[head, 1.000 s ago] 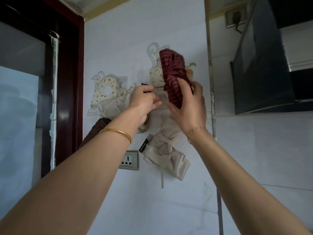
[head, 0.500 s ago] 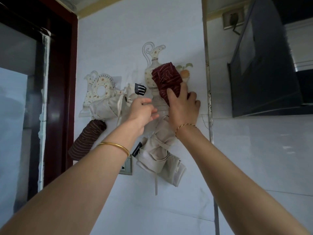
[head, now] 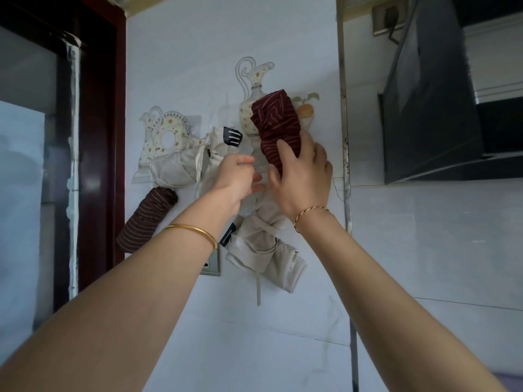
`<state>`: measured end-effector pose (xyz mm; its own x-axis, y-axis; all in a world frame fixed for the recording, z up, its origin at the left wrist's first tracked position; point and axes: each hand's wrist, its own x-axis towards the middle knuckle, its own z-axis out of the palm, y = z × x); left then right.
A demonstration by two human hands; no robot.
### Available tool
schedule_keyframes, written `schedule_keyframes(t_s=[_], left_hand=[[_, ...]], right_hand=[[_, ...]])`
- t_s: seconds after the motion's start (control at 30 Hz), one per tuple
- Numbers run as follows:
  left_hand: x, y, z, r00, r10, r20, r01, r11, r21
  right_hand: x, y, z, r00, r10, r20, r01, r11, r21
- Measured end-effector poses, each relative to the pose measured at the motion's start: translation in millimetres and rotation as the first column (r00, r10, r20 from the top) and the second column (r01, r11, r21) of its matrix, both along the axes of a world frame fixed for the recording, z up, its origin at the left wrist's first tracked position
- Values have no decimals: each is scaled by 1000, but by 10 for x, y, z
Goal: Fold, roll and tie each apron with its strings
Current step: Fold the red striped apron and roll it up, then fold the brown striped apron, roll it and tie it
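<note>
The rolled red apron (head: 276,123) is gripped against the wall (head: 184,66) by the right hand (head: 302,176), fingers curled round it. Whether anything is pinched by the curled left hand (head: 236,176) cannot be told.

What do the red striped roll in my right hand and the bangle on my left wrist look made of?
The red striped roll looks like matte woven cloth, maybe cotton: it creases softly and carries thin pale stripes. The bangle looks like polished gold-coloured metal, going by its bright glints; real gold or plating cannot be told.
</note>
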<state>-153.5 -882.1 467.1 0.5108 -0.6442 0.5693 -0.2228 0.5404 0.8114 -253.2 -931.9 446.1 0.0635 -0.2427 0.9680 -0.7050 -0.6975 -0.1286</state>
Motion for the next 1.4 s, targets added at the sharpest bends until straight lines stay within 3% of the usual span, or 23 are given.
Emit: schedule_keyframes(t_s=[0.13, 0.33, 0.53, 0.63, 0.7, 0.8, 0.9, 1.0, 1.1, 1.23, 1.33, 1.4], left_hand=[[12, 92, -76, 998, 49, -25, -51, 997, -50], [325, 499, -511, 992, 103, -75, -106, 994, -35], [928, 1294, -1644, 937, 318, -147, -301, 945, 131], [1245, 2048, -2599, 831, 499, -246, -411, 848, 334], [1329, 2580, -3238, 704, 652, -280, -488, 731, 477], [1272, 3615, -4167, 513, 828, -227, -504, 505, 700], [1131, 4836, -4870, 348, 937, 21, -481, 159, 862], [978, 6026, -5273, 248, 904, 348, -385, -237, 892], [858, 6963, -5438, 184, 781, 597, -276, -542, 794], [835, 8046, -5588, 243, 563, 790, -135, -787, 602], [867, 8650, -5627, 233, 528, 816, 22, -842, 539], [846, 8969, -5706, 136, 640, 756, 182, -767, 616]], right_hand=[[71, 105, -84, 993, 42, 109, -13, 967, -253], [403, 496, -521, 972, 236, -6, -224, 914, -338], [1204, 1107, -1586, 850, 488, -196, -518, 842, -150], [1663, 1709, -2468, 695, 632, -342, -638, 762, 112], [1812, 2158, -2997, 521, 682, -514, -597, 721, 351], [1891, 2987, -3799, 144, 732, -666, -458, 646, 611], [1912, 3879, -4447, -124, 765, -632, -365, 557, 746], [2003, 4665, -4841, -328, 755, -568, -266, 504, 822], [2137, 5248, -5023, -423, 739, -524, -209, 483, 850], [2319, 5862, -5204, -503, 712, -489, -156, 481, 862], [2436, 6115, -5294, -526, 706, -475, -135, 482, 866], [2506, 6254, -5356, -541, 702, -463, -113, 485, 867]])
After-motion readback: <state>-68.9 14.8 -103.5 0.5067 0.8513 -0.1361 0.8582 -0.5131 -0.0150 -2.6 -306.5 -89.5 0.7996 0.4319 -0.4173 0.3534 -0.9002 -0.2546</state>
